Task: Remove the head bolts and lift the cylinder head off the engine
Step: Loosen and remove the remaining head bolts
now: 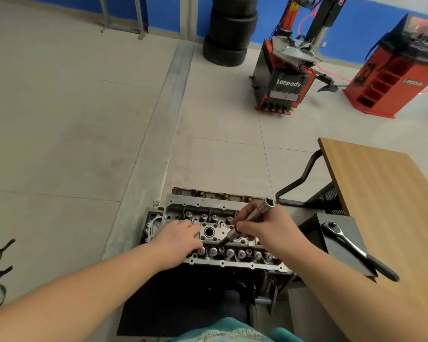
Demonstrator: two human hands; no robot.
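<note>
Right hand (262, 227): fingers pinch a long socket (253, 217), tilted, its tip at a bolt well.
Left hand (181, 236): flat, fingers relaxed, steadying the head (220, 243).
Head: seated on the engine, floor level.
Ratchet (356, 249): idle, right.
Advice: stand socket upright, seat fully, then fit ratchet.

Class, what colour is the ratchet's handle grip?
Black, on the ratchet; seen best in the head view.

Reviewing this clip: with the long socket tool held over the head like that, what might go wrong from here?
1. The right hand holds the socket extension tilted, not upright; its tip could slip off a bolt.
2. The left hand rests on the cylinder head beside the tip and could get pinched.
3. The ratchet overhangs the black box's edge and might fall.
</note>
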